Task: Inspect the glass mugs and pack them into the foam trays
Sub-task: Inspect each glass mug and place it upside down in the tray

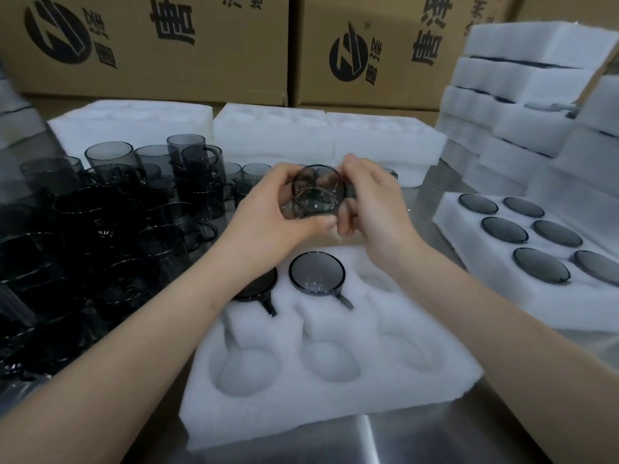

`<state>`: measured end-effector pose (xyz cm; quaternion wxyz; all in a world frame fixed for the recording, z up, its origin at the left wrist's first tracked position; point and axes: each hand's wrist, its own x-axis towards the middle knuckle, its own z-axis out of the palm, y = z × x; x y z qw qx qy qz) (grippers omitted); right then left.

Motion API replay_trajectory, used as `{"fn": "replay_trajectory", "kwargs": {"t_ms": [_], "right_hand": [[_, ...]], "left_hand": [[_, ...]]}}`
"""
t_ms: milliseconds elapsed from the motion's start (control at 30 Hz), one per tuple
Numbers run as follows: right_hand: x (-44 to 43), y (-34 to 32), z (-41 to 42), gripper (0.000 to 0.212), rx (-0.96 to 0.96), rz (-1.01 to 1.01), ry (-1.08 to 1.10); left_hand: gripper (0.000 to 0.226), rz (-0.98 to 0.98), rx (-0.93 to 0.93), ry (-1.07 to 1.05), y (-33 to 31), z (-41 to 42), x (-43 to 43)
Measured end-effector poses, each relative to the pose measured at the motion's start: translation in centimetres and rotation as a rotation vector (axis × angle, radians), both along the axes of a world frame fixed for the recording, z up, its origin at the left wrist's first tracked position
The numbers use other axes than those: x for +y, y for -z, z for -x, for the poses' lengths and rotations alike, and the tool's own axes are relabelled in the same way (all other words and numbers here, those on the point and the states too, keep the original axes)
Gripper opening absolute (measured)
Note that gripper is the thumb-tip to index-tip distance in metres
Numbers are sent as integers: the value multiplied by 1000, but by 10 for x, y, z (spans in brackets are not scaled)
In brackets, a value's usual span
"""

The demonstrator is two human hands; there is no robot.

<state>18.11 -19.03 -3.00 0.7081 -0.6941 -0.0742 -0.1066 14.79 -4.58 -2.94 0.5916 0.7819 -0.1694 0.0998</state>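
Glass mug point(316, 192) gripped from both sides, left hand point(271, 209) and right hand point(371, 202) curled round its wall: judged mid-inspection, not yet packed. Directly below the hands, foam tray point(335, 390) with two seated mugs point(317, 274) in its far row, four pockets bare. Right of the right hand, a filled tray point(475, 259), six in. Left of the left hand, many loose mugs point(187, 182) waiting. Beyond the hands, empty trays point(268, 128). Apparently nothing blocking the way down to the bare pockets.
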Motion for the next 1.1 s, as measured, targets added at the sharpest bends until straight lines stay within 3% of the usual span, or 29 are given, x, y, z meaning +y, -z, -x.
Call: {"fn": "replay_trajectory", "kwargs": {"t_ms": [167, 300, 433, 533, 733, 867, 1033, 1100], "right_hand": [[-6, -2, -1, 39, 116, -80, -334], [-13, 0, 0, 41, 106, -112, -441], [-12, 2, 4, 21, 1, -21, -331], [-8, 3, 9, 25, -60, 121, -260], [-1, -1, 9, 21, -98, 147, -67], [-4, -2, 5, 25, -15, 25, -79], [-15, -1, 1, 17, 111, -226, -386], [-18, -1, 1, 26, 155, -259, -505]], "left_hand": [[40, 237, 59, 76, -2, 0, 1], [49, 244, 124, 35, 0, -5, 4], [72, 56, 15, -46, 6, -7, 4], [67, -173, -82, -108, 5, -6, 1], [67, -197, -123, -87, 2, -5, 2], [65, -101, -81, 10, 2, -4, 3], [51, 52, -36, 80, 1, -5, 5], [47, 115, -3, 73, 2, -6, 7]]}}
